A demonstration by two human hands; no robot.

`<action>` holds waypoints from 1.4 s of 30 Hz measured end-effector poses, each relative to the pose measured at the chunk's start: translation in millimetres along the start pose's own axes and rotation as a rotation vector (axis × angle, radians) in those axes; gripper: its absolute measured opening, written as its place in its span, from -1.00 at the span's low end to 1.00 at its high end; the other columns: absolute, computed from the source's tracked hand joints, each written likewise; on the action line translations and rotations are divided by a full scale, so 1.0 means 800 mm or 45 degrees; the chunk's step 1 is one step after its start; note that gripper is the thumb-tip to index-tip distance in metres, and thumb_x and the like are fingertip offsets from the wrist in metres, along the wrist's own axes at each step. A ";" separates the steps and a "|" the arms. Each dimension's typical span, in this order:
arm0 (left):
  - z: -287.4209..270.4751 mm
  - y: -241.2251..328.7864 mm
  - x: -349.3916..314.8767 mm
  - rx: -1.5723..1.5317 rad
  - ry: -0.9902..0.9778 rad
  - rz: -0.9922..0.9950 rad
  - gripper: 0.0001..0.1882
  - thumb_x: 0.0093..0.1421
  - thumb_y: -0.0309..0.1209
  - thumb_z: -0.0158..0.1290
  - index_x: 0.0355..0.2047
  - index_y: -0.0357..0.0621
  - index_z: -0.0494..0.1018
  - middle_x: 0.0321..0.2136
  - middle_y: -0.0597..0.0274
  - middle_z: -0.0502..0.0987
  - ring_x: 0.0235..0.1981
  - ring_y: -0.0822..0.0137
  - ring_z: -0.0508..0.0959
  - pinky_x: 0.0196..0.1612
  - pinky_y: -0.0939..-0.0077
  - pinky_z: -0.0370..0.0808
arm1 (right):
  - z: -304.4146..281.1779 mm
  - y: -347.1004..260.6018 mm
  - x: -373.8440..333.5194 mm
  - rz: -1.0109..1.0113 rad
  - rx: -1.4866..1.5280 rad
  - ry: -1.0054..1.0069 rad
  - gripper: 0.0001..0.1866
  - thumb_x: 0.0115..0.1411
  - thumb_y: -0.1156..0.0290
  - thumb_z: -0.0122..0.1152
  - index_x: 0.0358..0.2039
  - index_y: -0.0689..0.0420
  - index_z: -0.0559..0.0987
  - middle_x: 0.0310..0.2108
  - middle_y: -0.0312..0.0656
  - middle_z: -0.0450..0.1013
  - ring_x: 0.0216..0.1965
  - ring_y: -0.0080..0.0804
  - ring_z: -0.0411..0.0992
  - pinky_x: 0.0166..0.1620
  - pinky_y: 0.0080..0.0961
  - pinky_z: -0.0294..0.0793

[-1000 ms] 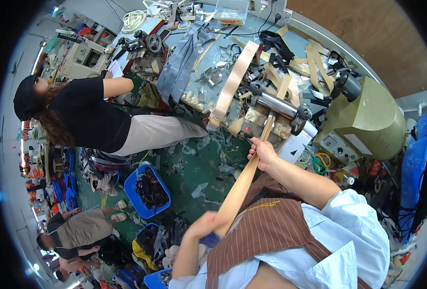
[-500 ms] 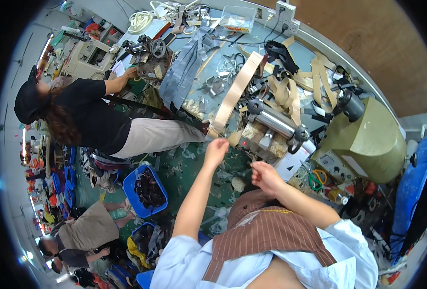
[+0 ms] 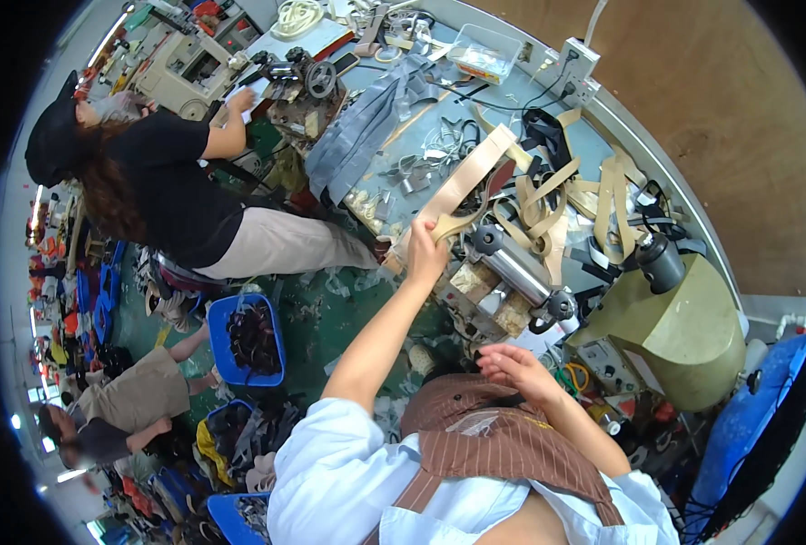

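Note:
My left hand is closed at the left end of a bench machine, its fingers pinching a tan strap that curves off to the right. Just beyond it a wide beige band arches over the bench. The machine has a shiny steel roller with black knobs at both ends. Low in front of my apron, my right hand has its fingers bent together. A small dark spot shows at those fingertips; what it is I cannot make out.
Tangled tan straps and metal buckles cover the bench. An olive machine housing stands to the right. A co-worker in black works at the far left. Blue baskets stand on the littered green floor.
My left hand has moved up and forward and taken hold of the tan strap. My right hand has shifted slightly down and right. The co-worker's arm has risen, and the view has shifted.

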State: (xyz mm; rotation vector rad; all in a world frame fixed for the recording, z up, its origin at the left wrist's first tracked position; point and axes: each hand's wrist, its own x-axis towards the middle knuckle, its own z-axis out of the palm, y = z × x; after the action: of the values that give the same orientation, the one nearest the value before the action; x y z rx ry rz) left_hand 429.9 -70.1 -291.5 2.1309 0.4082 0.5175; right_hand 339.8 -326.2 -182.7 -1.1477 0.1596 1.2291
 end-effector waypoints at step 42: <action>-0.472 0.167 -0.284 -1.668 1.158 -0.054 -0.64 -0.02 -0.44 -0.14 -0.15 -0.19 0.30 -0.18 0.17 0.37 -0.14 0.25 0.35 -0.04 0.27 0.26 | 0.224 -0.110 0.094 -0.263 0.242 -0.285 -0.54 0.31 0.15 -0.34 -0.01 0.26 0.30 -0.11 -0.07 0.38 -0.12 -0.24 0.40 -0.01 -0.24 0.37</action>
State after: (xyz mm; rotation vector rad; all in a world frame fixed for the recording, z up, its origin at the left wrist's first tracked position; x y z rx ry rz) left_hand 58.4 8.6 -31.6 0.5515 0.4113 1.2768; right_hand 357.2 -132.6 -93.8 -0.8337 -0.0113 1.1236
